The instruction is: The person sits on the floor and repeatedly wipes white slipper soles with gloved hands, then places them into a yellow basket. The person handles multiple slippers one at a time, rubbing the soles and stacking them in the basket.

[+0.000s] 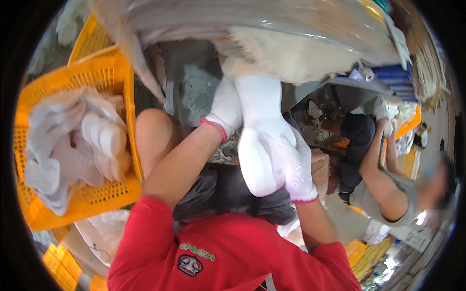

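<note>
Head view: right hand (294,162), in a white glove with pink cuff, closes round the right edge of a white sole-shaped piece (259,104), fingers lying over its near part. Left hand (227,106), gloved likewise, sits against the piece's left edge, farther from the body; fingertips hidden, can't tell how tightly closed. Piece lies between both hands, above the person's lap, its far end at a cream fluffy cover (272,56) just beyond the grip. Left of the grip: yellow basket (92,206) holding many white pieces (73,140). Right of it, well apart: seated co-worker (388,194).
</note>
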A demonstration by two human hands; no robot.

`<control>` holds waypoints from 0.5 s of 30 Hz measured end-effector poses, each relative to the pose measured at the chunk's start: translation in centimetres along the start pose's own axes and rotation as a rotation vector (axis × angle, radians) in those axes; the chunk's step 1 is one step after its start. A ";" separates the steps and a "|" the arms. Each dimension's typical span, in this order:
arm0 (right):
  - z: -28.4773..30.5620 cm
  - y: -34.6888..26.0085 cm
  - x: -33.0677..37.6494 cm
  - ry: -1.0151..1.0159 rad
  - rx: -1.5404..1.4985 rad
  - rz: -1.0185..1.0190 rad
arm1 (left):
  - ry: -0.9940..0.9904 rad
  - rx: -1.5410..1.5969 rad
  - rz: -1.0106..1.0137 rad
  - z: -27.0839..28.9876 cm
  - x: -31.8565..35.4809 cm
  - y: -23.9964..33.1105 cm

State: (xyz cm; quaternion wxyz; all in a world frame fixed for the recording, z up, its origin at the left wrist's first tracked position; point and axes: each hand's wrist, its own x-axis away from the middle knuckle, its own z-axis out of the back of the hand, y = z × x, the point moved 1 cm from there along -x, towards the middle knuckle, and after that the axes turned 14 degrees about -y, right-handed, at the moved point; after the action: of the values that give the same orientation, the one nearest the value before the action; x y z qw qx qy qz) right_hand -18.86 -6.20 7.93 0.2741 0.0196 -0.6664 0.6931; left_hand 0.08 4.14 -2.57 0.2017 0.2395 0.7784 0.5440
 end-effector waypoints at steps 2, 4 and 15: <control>-0.2 0.0 0.1 -0.074 0.111 0.009 | -0.053 -0.231 0.098 0.7 -0.2 0.7; -0.8 -0.9 0.2 -0.180 -0.014 0.053 | -0.163 -0.335 0.244 1.1 -0.6 0.5; -0.4 -3.0 0.8 -0.136 0.341 0.216 | -0.086 -0.665 -0.053 0.8 0.0 1.0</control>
State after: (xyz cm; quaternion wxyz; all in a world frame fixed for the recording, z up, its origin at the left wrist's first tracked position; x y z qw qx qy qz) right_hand -18.15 -5.66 10.91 0.1451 0.0409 -0.5548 0.8182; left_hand 0.69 4.97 -1.88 0.3158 0.1629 0.5551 0.7521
